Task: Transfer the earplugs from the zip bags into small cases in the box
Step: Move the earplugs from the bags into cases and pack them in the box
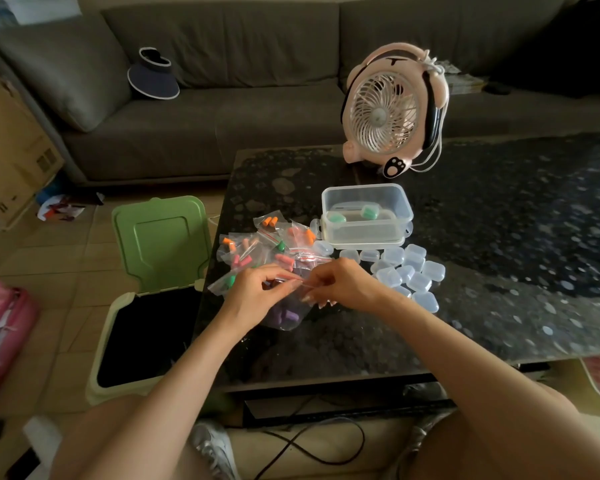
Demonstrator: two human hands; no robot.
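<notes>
Head view, both hands, left (pixel 257 289) and right (pixel 340 285), fingertips together pinching zip bag (pixel 286 315) top, forearms converging

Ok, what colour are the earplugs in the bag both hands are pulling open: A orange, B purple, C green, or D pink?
B: the left hand and right hand pinch the top of a zip bag holding purple earplugs.
</notes>
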